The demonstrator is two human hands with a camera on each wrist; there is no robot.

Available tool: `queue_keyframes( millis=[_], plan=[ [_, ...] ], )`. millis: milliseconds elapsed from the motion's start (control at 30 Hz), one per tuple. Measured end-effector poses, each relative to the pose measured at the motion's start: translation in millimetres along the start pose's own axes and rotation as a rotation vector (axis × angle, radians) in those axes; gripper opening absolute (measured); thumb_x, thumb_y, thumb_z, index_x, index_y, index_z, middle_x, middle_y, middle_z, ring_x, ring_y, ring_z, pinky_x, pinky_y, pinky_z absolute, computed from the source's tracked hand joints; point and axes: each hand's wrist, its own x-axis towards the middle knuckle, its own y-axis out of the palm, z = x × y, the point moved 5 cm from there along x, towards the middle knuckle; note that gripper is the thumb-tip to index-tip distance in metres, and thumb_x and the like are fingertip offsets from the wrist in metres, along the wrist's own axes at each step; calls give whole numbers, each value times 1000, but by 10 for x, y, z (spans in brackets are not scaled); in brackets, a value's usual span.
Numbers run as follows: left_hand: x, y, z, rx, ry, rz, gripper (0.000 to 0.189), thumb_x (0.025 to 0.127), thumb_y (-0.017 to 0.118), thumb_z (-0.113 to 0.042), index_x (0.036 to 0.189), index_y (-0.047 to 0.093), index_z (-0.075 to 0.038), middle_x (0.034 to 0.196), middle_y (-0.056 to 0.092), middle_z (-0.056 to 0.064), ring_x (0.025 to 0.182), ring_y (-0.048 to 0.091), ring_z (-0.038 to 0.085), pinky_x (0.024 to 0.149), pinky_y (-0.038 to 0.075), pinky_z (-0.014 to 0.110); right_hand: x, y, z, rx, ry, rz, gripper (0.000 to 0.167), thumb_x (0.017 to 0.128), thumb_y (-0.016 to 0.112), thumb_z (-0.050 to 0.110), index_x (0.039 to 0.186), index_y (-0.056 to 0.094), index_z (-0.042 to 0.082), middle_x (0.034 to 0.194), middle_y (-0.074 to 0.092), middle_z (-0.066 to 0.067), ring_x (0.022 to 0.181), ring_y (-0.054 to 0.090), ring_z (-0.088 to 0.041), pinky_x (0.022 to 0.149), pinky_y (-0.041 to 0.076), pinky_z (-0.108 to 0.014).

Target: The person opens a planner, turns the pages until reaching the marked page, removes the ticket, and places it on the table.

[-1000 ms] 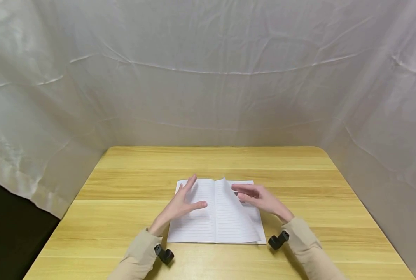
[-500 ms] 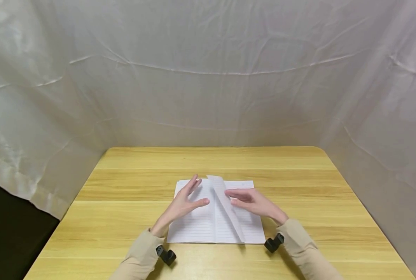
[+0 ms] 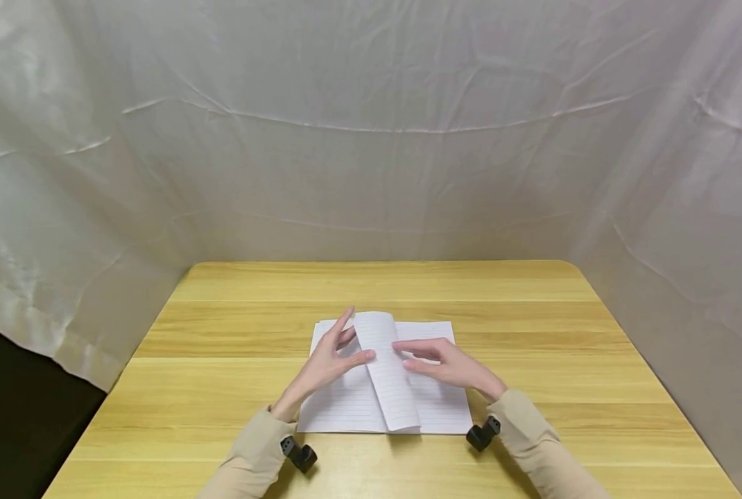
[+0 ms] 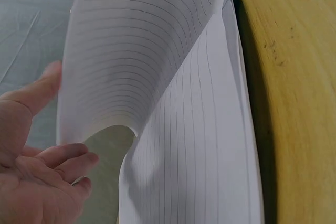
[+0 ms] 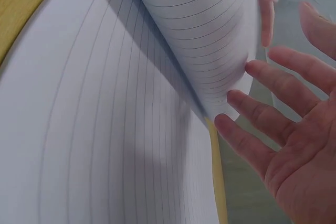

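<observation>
A notebook with lined white pages (image 3: 442, 405) lies spread on the table, and one leaf (image 3: 386, 378) stands curved up over the spine. My left hand (image 3: 326, 364) is at the leaf's left edge, fingers spread; in the left wrist view the thumb (image 4: 50, 74) meets that edge, while the other fingers are loosely bent beside it. On the other side my right hand (image 3: 449, 362) has its fingers extended. In the right wrist view its fingertips (image 5: 237, 98) are against the leaf's back, without curling round it. The notebook's cover is mostly hidden.
The wooden table (image 3: 234, 326) extends around the notebook on all sides. Pale cloth curtains (image 3: 377, 173) hang behind the table and at both sides. Each sleeve cuff carries a small black camera, one at the left wrist (image 3: 299, 454) and one at the right wrist (image 3: 483, 434).
The leaf has swung from the right page up and leftward over the spine. My right hand has followed it left; my left hand has shifted slightly right and now meets its edge.
</observation>
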Motion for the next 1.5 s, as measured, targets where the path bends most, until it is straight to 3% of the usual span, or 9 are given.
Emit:
queue_keyframes(
  millis=[300,467,633,867,1000,1100,1300,1500],
  plan=[
    [23,-29,43,25,9,-23,87,89,76,-11,155,24,10,155,38,32,139,48,46,118,37,54,25,48,-7,-3,26,18,45,103,57,28,143,56,5,147,57,-14,138,53,-35,114,43,-54],
    [41,-63,105,44,-16,-51,85,88,77,-8,153,26,13,161,24,32,149,30,45,123,28,53,10,21,-62,9,27,-9,45,103,57,27,142,57,4,147,57,-16,138,52,-38,114,42,-56],
    [43,-86,141,82,-48,-64,86,87,77,-9,153,27,12,164,14,33,155,12,42,127,16,53,1,-27,-160,-10,-1,-34,44,104,57,22,140,57,-1,145,58,-19,136,53,-40,113,44,-55],
    [30,-103,179,137,-82,-66,90,86,79,-16,155,27,7,167,8,28,156,11,44,127,15,57,-23,-120,-335,23,28,-90,43,103,58,19,139,56,-4,143,57,-25,133,55,-43,111,48,-43],
    [19,-103,212,178,-92,-62,93,85,80,-22,156,26,6,167,5,29,155,11,46,126,16,61,-53,-178,-440,35,80,-136,44,103,58,21,141,56,-2,145,57,-22,136,53,-40,113,46,-45],
    [14,-97,239,216,-100,-52,96,84,81,-25,156,25,6,166,3,31,155,9,47,125,15,63,-79,-217,-502,20,112,-157,45,103,57,23,142,55,0,147,55,-21,138,51,-40,114,42,-54],
    [29,-57,249,284,-102,-17,99,83,82,-29,156,26,7,165,1,35,154,2,52,124,9,68,-103,-287,-601,21,135,-184,48,104,56,25,144,52,-2,149,53,-23,138,50,-43,115,39,-59],
    [44,35,257,390,-52,83,97,84,80,-33,155,27,6,164,4,34,155,-1,50,126,2,65,-101,-365,-673,-76,118,-225,47,101,61,22,140,56,-3,149,51,-25,143,42,-47,118,32,-63]
  ],
)
